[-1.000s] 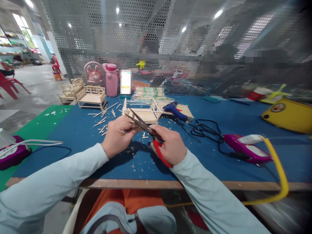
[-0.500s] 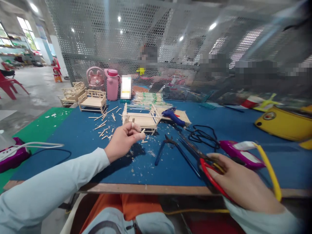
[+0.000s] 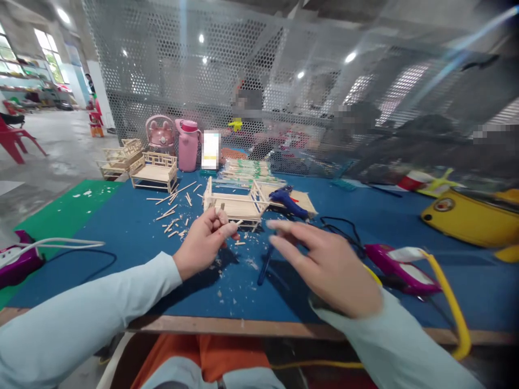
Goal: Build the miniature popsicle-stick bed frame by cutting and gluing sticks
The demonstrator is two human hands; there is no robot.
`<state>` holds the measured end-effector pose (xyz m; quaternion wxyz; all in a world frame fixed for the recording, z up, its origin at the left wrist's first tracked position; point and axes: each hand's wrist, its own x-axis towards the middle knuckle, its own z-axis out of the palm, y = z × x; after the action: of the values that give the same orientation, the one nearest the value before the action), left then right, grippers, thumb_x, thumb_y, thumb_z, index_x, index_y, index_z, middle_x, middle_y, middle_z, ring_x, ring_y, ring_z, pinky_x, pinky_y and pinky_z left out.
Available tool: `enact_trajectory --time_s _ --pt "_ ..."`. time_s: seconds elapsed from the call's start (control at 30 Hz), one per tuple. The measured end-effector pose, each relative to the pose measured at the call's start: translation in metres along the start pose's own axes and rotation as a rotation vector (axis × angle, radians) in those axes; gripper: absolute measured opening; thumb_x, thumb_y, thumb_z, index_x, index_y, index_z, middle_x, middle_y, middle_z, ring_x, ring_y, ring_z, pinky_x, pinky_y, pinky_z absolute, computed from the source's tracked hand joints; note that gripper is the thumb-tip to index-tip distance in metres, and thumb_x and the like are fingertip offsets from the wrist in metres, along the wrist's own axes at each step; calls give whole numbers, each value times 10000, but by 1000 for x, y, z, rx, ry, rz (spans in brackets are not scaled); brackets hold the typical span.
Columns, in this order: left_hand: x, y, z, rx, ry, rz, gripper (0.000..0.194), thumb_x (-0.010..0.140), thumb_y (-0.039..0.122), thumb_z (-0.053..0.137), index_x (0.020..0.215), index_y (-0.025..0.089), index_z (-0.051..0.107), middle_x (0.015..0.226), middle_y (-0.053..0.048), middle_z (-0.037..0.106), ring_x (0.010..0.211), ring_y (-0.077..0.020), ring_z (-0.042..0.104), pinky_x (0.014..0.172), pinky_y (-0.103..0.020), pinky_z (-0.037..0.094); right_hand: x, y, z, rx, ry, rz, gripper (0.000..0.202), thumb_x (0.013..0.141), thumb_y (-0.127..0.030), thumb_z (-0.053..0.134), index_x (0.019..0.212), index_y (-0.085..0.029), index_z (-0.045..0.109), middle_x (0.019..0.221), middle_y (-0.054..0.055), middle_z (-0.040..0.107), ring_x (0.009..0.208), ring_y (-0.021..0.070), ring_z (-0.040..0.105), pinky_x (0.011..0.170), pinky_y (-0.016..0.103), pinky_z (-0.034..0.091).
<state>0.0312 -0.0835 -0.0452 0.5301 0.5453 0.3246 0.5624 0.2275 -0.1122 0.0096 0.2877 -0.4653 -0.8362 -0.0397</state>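
Note:
My left hand (image 3: 203, 237) pinches a short thin wooden stick (image 3: 239, 222) between thumb and fingers, just in front of a miniature wooden bench frame (image 3: 235, 206). Over the middle of the table, my right hand (image 3: 324, 265) is blurred by motion, its thumb and fingers apart with nothing visible between them. Below its fingertips shows one blue handle of the pliers (image 3: 265, 266); the hand covers the rest. The red-handled scissors are out of sight, in the area behind my right hand and sleeve. A blue glue gun (image 3: 288, 201) rests on a flat wooden piece (image 3: 307, 203) beyond my right hand.
Loose stick offcuts (image 3: 172, 221) lie left of the frame. Finished miniature benches (image 3: 154, 172) stand at the back left, beside a pink flask (image 3: 188, 148). Bundled sticks (image 3: 247, 168) lie by the mesh screen. A purple power strip (image 3: 401, 267) and yellow bag (image 3: 472, 216) are at right.
My right hand has let go of the red-handled scissors and moved left towards my left hand, over the pliers. The left hand stays nearly in place with the wooden stick.

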Motion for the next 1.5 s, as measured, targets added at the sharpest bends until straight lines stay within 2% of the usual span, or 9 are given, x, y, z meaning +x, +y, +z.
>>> enact_trajectory --time_s 0.17,0.37,0.47,0.67,0.73,0.83,1.0,1.2,1.5 --pt "8 6 -8 -17 40 10 309 773 370 597 718 200 346 552 76 560 379 -26 377 393 -156 296 68 -9 28 272 -135 -220 189 825 -272 534 746 -182 680 688 17 655 619 125 565 595 250 440" --pt "17 10 -17 -23 86 -7 332 749 363 639 705 196 356 536 74 562 368 -25 366 391 -158 288 101 -8 35 331 -172 -305 105 782 -255 599 717 -181 637 697 3 639 651 117 552 633 250 419" --pt "23 9 -24 25 131 -6 262 796 357 592 740 187 400 543 61 577 353 -29 370 376 -164 271 108 -1 38 270 -160 -389 153 809 -275 578 685 -194 613 720 13 644 708 140 564 691 286 420" --pt "53 -1 -62 226 425 138 123 898 294 424 886 179 466 604 52 529 396 -37 369 396 -175 278 111 10 48 -114 -32 -557 191 862 -297 513 748 -216 642 839 49 667 867 217 556 803 408 356" --pt "62 -1 -73 268 347 245 148 845 167 465 993 178 466 714 22 570 463 -41 411 440 -177 316 110 9 50 -214 2 -603 199 863 -301 513 739 -224 647 841 46 657 873 222 535 817 424 340" --pt "67 7 -79 357 106 375 522 682 26 548 1163 203 449 995 -53 620 549 -52 452 499 -201 371 108 4 51 -331 40 -666 201 859 -252 512 713 -235 649 867 44 649 882 229 508 827 441 333" --pt "62 28 -72 550 -242 408 816 573 22 639 1319 255 407 1119 -82 630 521 -67 480 479 -223 394 107 1 49 -470 81 -761 240 885 -247 474 723 -238 651 958 55 643 930 247 494 821 432 353" --pt "68 31 -69 820 -326 471 869 581 140 721 1367 195 354 903 -47 673 626 -142 596 570 -238 445 105 3 53 -434 52 -723 259 903 -260 443 757 -241 656 957 53 642 953 245 497 831 425 365" --pt "77 31 -66 989 -382 405 832 688 134 662 1416 179 263 904 -57 672 712 -148 602 645 -244 444 106 4 63 -287 94 -680 274 901 -285 456 751 -204 670 999 70 656 952 230 494 824 406 374"
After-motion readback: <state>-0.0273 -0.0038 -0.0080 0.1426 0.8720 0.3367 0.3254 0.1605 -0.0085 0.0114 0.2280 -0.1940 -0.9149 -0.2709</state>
